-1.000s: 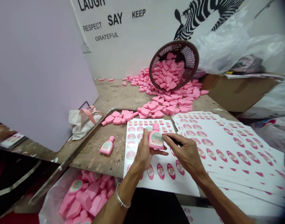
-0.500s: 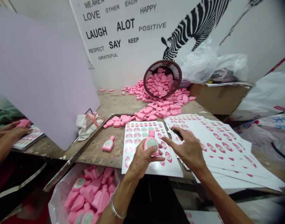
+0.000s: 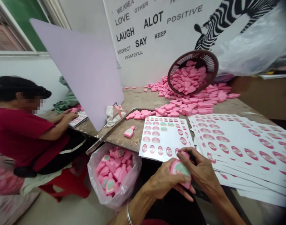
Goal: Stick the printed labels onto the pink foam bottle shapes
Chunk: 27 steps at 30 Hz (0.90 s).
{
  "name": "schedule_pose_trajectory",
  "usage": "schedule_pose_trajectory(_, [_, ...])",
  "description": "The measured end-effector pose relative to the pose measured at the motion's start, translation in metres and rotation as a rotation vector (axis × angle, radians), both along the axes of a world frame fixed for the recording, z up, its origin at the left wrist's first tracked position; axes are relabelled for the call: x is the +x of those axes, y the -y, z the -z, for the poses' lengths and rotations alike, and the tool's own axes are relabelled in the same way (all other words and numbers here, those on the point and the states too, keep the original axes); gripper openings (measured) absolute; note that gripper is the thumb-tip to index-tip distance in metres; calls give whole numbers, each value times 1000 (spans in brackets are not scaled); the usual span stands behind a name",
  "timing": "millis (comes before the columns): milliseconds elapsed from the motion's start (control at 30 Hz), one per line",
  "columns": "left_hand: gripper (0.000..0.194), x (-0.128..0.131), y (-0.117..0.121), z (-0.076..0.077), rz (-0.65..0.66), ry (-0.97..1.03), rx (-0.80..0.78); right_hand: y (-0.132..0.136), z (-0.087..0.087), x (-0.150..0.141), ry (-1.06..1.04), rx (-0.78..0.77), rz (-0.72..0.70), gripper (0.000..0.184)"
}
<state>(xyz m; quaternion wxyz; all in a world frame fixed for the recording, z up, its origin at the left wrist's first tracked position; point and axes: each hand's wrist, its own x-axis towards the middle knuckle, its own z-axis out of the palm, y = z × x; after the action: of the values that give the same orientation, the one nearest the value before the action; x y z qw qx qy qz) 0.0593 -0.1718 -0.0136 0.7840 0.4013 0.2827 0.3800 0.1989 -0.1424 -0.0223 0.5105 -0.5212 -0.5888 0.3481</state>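
Observation:
A pink bottle [image 3: 180, 170] with a green-and-cream label on its front is held low in front of me, just off the table edge. My left hand [image 3: 163, 179] is closed round its side and base, thumb across the label. At the neck end, my right hand [image 3: 200, 170] pinches the bottle, with its thumb lying over the top of the label. Whether the black tool is still in the right hand is hidden. A sheet of stickers [image 3: 166, 147], partly peeled, lies beyond my hands. Left of it, a labelled pink bottle [image 3: 129, 132] rests on the table.
A brown basket [image 3: 215, 67] lies tipped over, spilling pink bottles [image 3: 187, 107]. Sticker sheets [image 3: 232, 134] are stacked at right. A plastic bag of bottles [image 3: 138, 168] hangs below the table edge. A lilac board [image 3: 86, 72] stands at left; beyond it a seated person [image 3: 21, 128] works.
My view has swung left, bringing the other person into sight. The bottle has come down off the sticker sheet towards me. My right hand, apart from it half a second ago, now grips it.

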Motion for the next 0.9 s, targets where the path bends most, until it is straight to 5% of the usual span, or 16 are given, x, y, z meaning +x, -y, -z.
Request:
schedule_pose_trajectory(133, [47, 2, 13, 9, -70, -89, 37, 7, 17, 3, -31, -24, -42, 34])
schedule_pose_trajectory(367, [54, 23, 7, -3, -186, -232, 32, 5, 24, 14, -111, -75, -30, 42])
schedule_pose_trajectory(600, [54, 53, -9, -9, -51, -143, -12, 4, 25, 67, 40, -106, 253, 48])
schedule_pose_trajectory(733, [47, 12, -8, -17, -209, -328, 33, -5, 36, 92, 117, -194, 427, 37])
schedule_pose_trajectory(900, [42, -92, 3, -8, -694, -762, 96, -26, 56, 81, 169, -246, 371, 31])
